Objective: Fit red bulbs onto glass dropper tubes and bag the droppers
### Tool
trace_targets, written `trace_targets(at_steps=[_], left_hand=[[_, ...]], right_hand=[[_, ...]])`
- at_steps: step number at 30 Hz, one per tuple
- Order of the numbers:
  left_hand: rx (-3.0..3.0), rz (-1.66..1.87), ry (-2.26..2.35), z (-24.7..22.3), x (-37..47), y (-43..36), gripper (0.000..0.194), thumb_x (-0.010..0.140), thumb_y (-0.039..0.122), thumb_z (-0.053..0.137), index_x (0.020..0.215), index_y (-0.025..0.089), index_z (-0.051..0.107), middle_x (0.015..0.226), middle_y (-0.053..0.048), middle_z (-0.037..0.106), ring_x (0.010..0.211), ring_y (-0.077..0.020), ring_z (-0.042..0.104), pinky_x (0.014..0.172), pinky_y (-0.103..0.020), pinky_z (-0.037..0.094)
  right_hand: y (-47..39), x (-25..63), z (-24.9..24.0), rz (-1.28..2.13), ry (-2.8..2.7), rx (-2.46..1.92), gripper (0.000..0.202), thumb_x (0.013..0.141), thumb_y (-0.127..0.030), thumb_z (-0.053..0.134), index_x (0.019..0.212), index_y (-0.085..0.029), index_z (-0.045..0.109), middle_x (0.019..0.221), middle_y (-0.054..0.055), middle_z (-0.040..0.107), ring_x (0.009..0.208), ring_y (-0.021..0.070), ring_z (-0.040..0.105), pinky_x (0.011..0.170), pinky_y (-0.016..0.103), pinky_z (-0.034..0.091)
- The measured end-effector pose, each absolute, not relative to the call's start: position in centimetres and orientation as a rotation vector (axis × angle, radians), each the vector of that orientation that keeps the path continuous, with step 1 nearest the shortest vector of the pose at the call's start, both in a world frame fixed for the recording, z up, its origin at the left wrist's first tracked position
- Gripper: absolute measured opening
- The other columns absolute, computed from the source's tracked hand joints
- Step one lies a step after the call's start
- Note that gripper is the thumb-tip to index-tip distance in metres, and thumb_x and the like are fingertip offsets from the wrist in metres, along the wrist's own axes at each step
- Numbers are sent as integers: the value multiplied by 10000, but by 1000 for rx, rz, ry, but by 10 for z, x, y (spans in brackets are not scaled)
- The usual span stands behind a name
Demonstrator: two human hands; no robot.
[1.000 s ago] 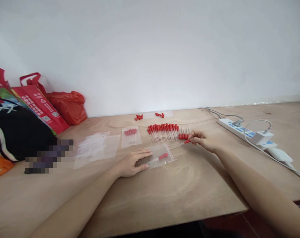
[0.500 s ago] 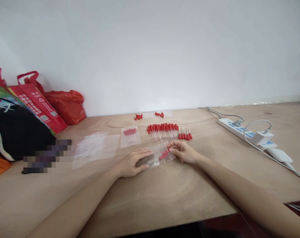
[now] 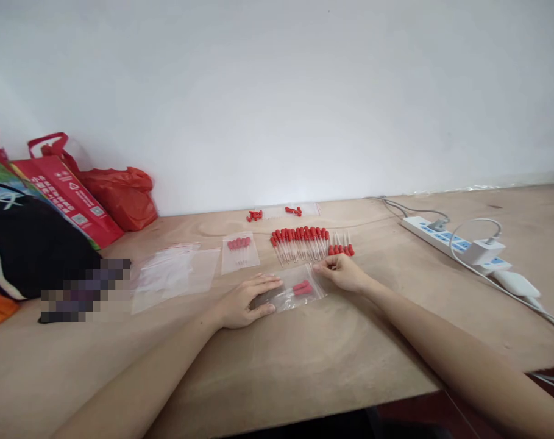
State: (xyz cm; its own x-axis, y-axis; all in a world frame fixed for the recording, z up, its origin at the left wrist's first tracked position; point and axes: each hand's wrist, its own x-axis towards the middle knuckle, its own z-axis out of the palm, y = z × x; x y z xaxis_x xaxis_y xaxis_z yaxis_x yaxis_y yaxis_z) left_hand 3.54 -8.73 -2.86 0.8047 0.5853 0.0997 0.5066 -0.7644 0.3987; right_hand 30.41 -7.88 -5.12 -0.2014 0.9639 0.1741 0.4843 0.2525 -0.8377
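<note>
A clear plastic zip bag (image 3: 288,299) lies on the table between my hands, with a few red-bulbed droppers (image 3: 303,288) inside. My left hand (image 3: 247,302) lies over the bag's left end, fingers stretched flat and thumb apart. At the upper right corner of the bag, my right hand (image 3: 343,272) has its thumb and fingertips pinched together on the edge. Just behind stands a row of droppers with red bulbs (image 3: 299,242), and several more with bulbs facing me (image 3: 341,250). Left of these lies a filled bag of droppers (image 3: 240,252).
Flat bags (image 3: 176,271) are stacked at the left. Loose red bulbs (image 3: 255,216) and another bag (image 3: 274,211) lie near the wall. A power strip (image 3: 434,236) with cables is at the right; a black bag (image 3: 34,244) and red bags (image 3: 119,195) crowd the left.
My right hand has drawn back slightly to the right, off the red bulbs, which now lie fully in view inside the bag. My left hand has stayed in place.
</note>
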Motion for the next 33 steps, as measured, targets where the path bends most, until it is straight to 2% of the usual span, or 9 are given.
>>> trace_targets(at_steps=[4,7,11,16,21,24,27,30,33], left_hand=[[2636,315,824,-29,35,-87,447,824,377,464,1246,243,400,1310,-37,408,1217,-198,341,1023,-398,249],[2639,308,830,-30,35,-87,440,826,387,458,1237,235,416,1308,-46,409,1214,-198,345,1024,-396,247],[2635,319,824,-31,35,-86,427,824,388,462,1226,247,431,1308,-40,410,1210,-200,353,1023,-400,250],[2617,335,821,-31,35,-86,424,820,389,469,1222,256,436,1306,-36,413,1209,-209,355,1021,-410,250],[2621,318,824,-31,35,-86,428,823,388,466,1226,249,434,1312,-42,404,1212,-206,349,1021,-405,250],[2611,334,824,-31,34,-87,422,822,393,468,1222,263,437,1310,-31,408,1211,-206,351,1024,-408,243],[2604,339,823,-31,33,-87,421,821,392,470,1220,263,438,1309,-30,410,1210,-203,354,1023,-405,248],[2606,332,822,-30,33,-88,425,820,390,472,1223,261,434,1311,-32,406,1210,-203,354,1021,-406,251],[2605,326,837,-30,34,-88,434,817,389,474,1229,263,425,1311,-32,406,1211,-207,352,1016,-410,257]], right_hand=[[-66,342,-48,326,-1491,-1722,194,686,-365,533,681,-174,569,605,30,567,548,132,489,488,234,321],[-57,366,-52,184,-1446,-1909,181,668,-350,546,659,-172,575,626,63,585,562,150,503,495,248,324],[-51,374,-57,199,-1552,-1988,270,696,-378,506,511,-189,562,478,52,545,469,142,477,451,254,286],[-52,373,-53,253,-1458,-2038,299,670,-336,516,409,-192,520,376,36,500,403,136,475,415,248,284],[-50,385,-58,485,-1213,-1912,238,653,-340,517,479,-183,559,407,51,550,402,153,516,412,251,347],[-44,391,-64,522,-1040,-1739,141,626,-313,549,580,-180,561,506,57,591,470,160,549,439,254,391],[-39,392,-64,507,-953,-1577,158,646,-338,539,694,-188,535,623,52,605,558,150,567,491,252,429],[-40,387,-58,603,-1026,-1317,218,661,-410,530,692,-194,518,635,28,578,543,122,526,505,249,423],[-47,380,-50,743,-1181,-1217,235,662,-424,527,636,-191,514,539,-12,520,449,86,418,450,233,348]])
